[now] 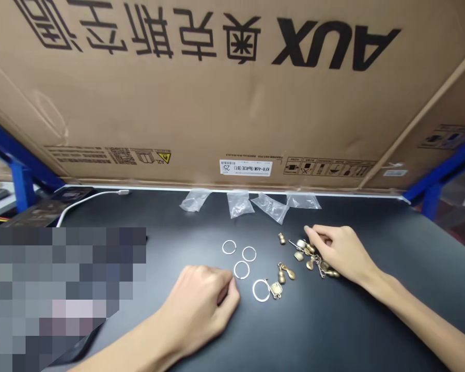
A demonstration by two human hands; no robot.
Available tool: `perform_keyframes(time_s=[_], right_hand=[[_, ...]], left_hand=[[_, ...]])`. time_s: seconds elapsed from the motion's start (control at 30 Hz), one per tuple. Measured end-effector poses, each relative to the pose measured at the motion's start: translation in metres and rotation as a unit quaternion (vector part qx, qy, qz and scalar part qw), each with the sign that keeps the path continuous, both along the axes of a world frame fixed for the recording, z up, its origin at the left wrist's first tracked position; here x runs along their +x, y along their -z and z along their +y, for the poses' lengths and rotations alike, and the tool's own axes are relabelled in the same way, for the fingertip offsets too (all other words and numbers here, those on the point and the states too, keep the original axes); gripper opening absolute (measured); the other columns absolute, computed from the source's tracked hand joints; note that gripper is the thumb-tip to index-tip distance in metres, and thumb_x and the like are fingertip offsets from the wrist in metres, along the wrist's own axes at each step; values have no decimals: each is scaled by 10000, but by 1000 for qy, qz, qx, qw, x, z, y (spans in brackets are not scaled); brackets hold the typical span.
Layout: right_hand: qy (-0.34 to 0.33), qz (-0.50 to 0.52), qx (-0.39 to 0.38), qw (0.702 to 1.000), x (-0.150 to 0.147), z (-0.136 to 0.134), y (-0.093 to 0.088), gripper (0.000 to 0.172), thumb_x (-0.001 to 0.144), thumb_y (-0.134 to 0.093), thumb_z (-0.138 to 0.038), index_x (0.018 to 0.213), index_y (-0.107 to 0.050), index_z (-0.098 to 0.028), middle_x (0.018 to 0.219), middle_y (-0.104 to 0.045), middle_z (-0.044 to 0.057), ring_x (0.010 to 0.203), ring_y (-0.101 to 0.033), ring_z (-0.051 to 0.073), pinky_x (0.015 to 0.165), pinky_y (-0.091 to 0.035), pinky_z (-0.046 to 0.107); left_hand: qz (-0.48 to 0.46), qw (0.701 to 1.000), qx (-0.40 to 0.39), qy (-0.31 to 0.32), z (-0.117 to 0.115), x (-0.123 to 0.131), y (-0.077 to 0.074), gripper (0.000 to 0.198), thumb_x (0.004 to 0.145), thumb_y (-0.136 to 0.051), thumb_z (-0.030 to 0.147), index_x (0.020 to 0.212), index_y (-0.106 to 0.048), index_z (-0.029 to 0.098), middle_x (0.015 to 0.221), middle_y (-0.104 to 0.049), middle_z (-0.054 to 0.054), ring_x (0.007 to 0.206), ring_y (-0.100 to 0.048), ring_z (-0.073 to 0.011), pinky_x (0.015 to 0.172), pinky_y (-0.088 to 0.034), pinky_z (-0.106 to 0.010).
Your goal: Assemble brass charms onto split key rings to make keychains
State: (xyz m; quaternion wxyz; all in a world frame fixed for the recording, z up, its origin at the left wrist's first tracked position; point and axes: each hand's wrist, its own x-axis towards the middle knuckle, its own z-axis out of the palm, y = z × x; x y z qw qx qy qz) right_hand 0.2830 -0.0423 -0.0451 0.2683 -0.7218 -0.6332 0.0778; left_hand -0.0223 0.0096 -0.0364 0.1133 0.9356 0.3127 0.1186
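A large cardboard carton (232, 93) fills the far side of the scene, its black AUX lettering upside down from where I stand, and it rests on a blue metal frame (21, 160). Below it spreads a black tabletop (372, 320), with a white cable (85, 200) running along its far left edge and a blurred patch hiding the lower left corner of the view.

Four clear plastic bags (240, 204) lie in a row near the carton, crumpled too much for me to tell whether anything is inside. They are the only containers here.

The person's right hand (343, 253) lies on a heap of brass charms (313, 257), fingers slightly spread and curved over it; I cannot tell whether they pinch a piece. The left hand (196, 310) rests on the tabletop, fingers curled loosely, its fingertips just beside the silver rings (242, 269). There are four rings, lying flat between the hands.

Apart from the heap, I count four more charms: a lone gourd-shaped one (281, 238) above a touching pair (283, 274), and a square-bodied one (276, 289) touching the nearest ring. The heap itself is too tangled to count.
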Motion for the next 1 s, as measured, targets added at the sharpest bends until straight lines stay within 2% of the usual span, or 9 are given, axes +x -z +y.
perform_keyframes(time_s=[0.27, 0.37, 0.43, 0.5, 0.6, 0.7, 0.8, 0.9, 1.0], right_hand=[[-24, 32, -1, 999, -24, -11, -8, 490, 974, -419, -479, 565, -392, -211, 481, -326, -62, 464, -275, 110, 496, -256, 266], [-9, 38, 26, 999, -26, -13, -12, 486, 970, -425, -483, 569, -418, -209, 492, -336, -57, 478, -292, 114, 502, -269, 265], [-2, 40, 41, 998, -25, -13, -13, 478, 967, -436, -479, 575, -451, -206, 488, -344, -54, 479, -303, 115, 501, -278, 266], [-3, 41, 48, 998, -24, -13, -13, 476, 968, -442, -468, 573, -461, -204, 486, -339, -52, 479, -302, 114, 499, -279, 268], [-14, 40, 50, 998, -24, -13, -11, 472, 973, -441, -450, 571, -451, -203, 498, -338, -49, 487, -294, 112, 506, -280, 271], [-25, 36, 49, 998, -26, -13, -8, 470, 972, -448, -440, 567, -432, -203, 505, -332, -47, 497, -280, 111, 509, -277, 272], [-31, 32, 54, 998, -27, -13, -7, 481, 971, -454, -438, 553, -415, -203, 503, -317, -48, 498, -272, 110, 507, -275, 272], [-30, 29, 66, 997, -27, -13, -10, 491, 972, -454, -440, 543, -444, -201, 486, -340, -47, 482, -289, 111, 503, -282, 275], [-42, 35, 79, 995, -28, -16, -13, 457, 976, -459, -420, 590, -559, -197, 498, -459, -31, 465, -356, 116, 503, -320, 276]], left_hand=[[-28, 999, 12, -11, 2, 0, 2, 376, 892, -423, 181, 525, -341, 202, 459, -316, 48, 400, -270, -110, 487, -210, -291], [-40, 997, 58, -22, 3, 0, 0, 369, 930, -413, 210, 561, -430, 203, 491, -412, 36, 421, -365, -118, 484, -282, -275], [-44, 992, 110, -34, 6, 0, -2, 305, 964, -409, 230, 710, -572, 193, 633, -578, -5, 536, -518, -149, 495, -347, -263], [-27, 985, 165, -41, 10, 0, -5, 239, 984, -411, 232, 1008, -643, 179, 942, -697, -83, 802, -644, -215, 512, -414, -262], [21, 981, 190, -19, 19, -1, -7, 271, 975, -440, 176, 1187, -608, 167, 1221, -669, -134, 1077, -633, -274, 643, -528, -305], [76, 979, 185, 34, 27, -2, -10, 265, 909, -470, 40, 1065, -653, 150, 1173, -703, -124, 1003, -672, -263, 770, -559, -353], [119, 974, 181, 67, 30, -2, -13, 273, 840, -485, -38, 981, -660, 117, 1119, -710, -157, 935, -684, -275, 735, -562, -361], [108, 977, 179, 51, 30, -1, -13, 273, 828, -473, -53, 938, -646, 128, 1029, -714, -140, 883, -683, -259, 674, -550, -327], [42, 985, 170, 0, 26, -1, -9, 181, 910, -472, 71, 961, -622, 159, 1011, -695, -101, 815, -672, -217, 613, -521, -288]])
